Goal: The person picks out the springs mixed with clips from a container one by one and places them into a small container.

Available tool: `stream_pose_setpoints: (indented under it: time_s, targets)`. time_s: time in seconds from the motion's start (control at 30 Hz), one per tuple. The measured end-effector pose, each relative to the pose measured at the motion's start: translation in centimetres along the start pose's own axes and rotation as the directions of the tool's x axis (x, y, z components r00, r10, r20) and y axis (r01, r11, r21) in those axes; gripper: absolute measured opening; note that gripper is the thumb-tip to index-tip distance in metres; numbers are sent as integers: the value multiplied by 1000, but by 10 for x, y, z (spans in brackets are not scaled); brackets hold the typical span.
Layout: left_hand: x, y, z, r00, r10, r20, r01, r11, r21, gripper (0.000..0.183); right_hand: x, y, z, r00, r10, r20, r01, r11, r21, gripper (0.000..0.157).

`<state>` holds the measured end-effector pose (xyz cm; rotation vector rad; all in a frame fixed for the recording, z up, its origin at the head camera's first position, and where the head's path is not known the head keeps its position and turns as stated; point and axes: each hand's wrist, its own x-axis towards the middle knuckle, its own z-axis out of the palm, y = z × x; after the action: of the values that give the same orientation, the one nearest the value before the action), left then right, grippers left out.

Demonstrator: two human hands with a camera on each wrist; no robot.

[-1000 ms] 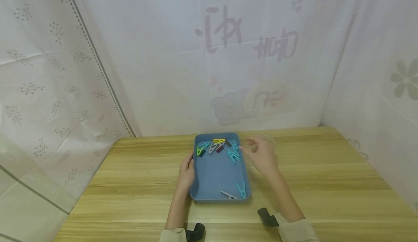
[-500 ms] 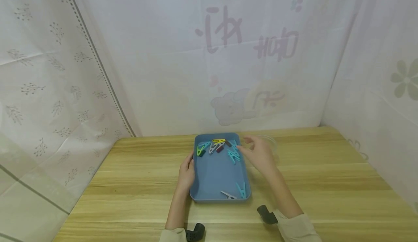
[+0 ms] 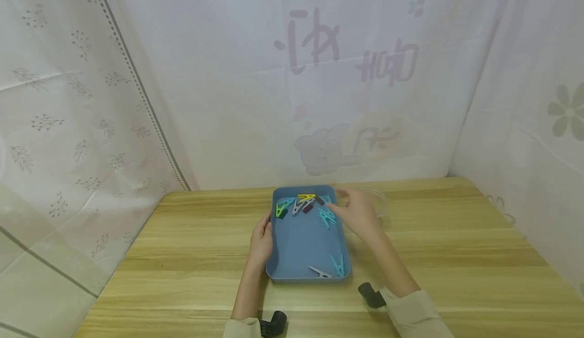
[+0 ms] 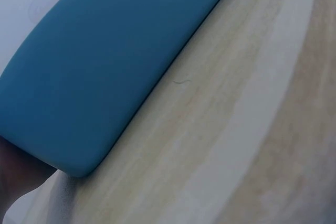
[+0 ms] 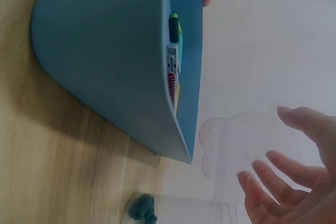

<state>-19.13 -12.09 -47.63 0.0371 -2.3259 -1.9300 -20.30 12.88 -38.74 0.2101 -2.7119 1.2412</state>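
Observation:
A blue plastic tray (image 3: 303, 249) stands lengthwise on the table. Several clothespins lie in its far half: a yellow clothespin (image 3: 306, 196), a green clothespin (image 3: 279, 210), grey ones and a light-blue cluster (image 3: 327, 218) at the right. Two more, a grey clothespin (image 3: 320, 272) and a light-blue clothespin (image 3: 337, 266), lie at the near right corner. My left hand (image 3: 261, 241) holds the tray's left side. Over the right rim near the far corner is my right hand (image 3: 358, 215); its thumb and fingers (image 5: 281, 174) are spread apart with nothing between them.
A clear round container (image 3: 379, 203) stands behind my right hand; the right wrist view shows a dark green piece (image 5: 142, 208) in or behind it. Printed curtains enclose the wooden table (image 3: 182, 257) at the back and sides. A black mount sits on each wrist.
My right hand has moved slightly left, from beside the tray's right rim to over it. The left hand, the tray and the clothespins look unmoved.

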Motion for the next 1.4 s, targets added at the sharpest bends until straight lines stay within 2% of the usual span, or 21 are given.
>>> stream_pose_setpoints:
  time_s: [0.47,0.67,0.9,1.4]
  targets:
    - [2,-1,1,1000,4,7,-4,1000,-12,46,9,-3,11,1000,-5,25,7,997,-72,57]
    - [2,0,2,1000,0,3,0,1000,-3,46,12,-4,13,999,-36,41,41,991,-130,56]
    - [3,-1,2,1000,-1,7,1,1000,1,46,17,-7,17,995,-8,97,20,993,-115,56]
    - [2,-2,0,1000,10,2,-10,1000,14,45,24,-9,26,990,-6,138,30,985,-168,52]
